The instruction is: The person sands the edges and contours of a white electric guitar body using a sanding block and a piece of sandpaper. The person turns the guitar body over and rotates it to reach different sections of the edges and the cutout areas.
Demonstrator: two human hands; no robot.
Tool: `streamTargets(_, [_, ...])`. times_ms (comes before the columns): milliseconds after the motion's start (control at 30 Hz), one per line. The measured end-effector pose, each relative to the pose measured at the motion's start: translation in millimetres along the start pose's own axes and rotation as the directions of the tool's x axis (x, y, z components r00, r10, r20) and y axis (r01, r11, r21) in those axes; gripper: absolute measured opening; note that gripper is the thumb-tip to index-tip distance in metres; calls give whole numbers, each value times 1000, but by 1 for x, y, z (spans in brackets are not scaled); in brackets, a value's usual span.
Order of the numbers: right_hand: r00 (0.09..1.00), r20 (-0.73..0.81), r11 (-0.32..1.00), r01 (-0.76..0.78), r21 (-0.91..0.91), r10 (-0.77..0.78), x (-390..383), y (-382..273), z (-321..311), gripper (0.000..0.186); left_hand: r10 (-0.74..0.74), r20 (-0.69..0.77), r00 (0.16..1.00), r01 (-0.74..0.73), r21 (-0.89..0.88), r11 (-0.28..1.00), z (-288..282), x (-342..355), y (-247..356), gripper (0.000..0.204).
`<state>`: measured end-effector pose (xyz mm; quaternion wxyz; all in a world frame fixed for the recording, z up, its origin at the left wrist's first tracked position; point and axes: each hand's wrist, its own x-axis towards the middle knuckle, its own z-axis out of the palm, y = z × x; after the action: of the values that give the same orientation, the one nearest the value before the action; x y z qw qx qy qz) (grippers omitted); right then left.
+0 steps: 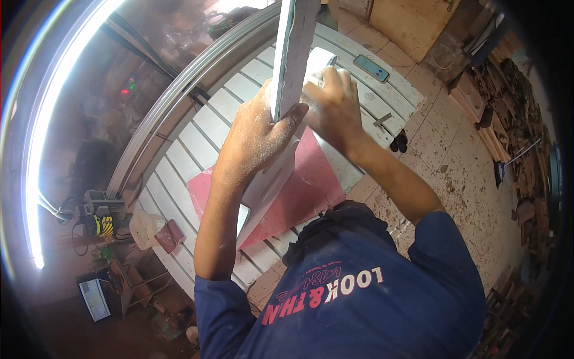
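My left hand [254, 134], dusted with white powder, grips the lower end of a flat panel [297, 57] that stands on edge. The panel has a pale edge and a greyish face, and the thumb presses on that face. Close to its right side is my right hand [333, 107], fingers curled and slightly blurred; whatever it may hold is hidden. A white rounded object [323, 57] shows just beyond those fingers, its kind unclear. Below the hands, a red sheet [311, 185] lies on the slatted white table [179, 155], with a whitish piece [275, 176] over it.
A phone [371, 68] and a small metal piece [382, 119] lie on the table's right part. A long metal rail [173, 90] spans the far left side. Wood pieces [508, 137] are piled at the right, beyond a littered tile floor [460, 167].
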<state>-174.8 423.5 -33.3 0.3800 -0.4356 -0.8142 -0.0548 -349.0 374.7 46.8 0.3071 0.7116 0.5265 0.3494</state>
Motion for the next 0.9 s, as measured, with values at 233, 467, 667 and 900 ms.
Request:
streamTargets(233, [1000, 31, 999, 1, -33, 0, -1, 1, -13, 22, 7, -15, 1000, -6, 53, 999, 4, -4, 7, 28])
streamTargets(467, [999, 19, 999, -37, -24, 38, -1, 6, -15, 25, 65, -65, 996, -61, 65, 996, 9, -3, 5, 27])
streamTargets(667, [1000, -7, 997, -8, 74, 8, -11, 4, -14, 24, 52, -54, 997, -48, 65, 997, 2, 1, 6, 27])
streamTargets(900, [998, 49, 976, -44, 213, 34, -18, 1, -20, 29, 28, -49, 998, -23, 90, 996, 4, -4, 5, 29])
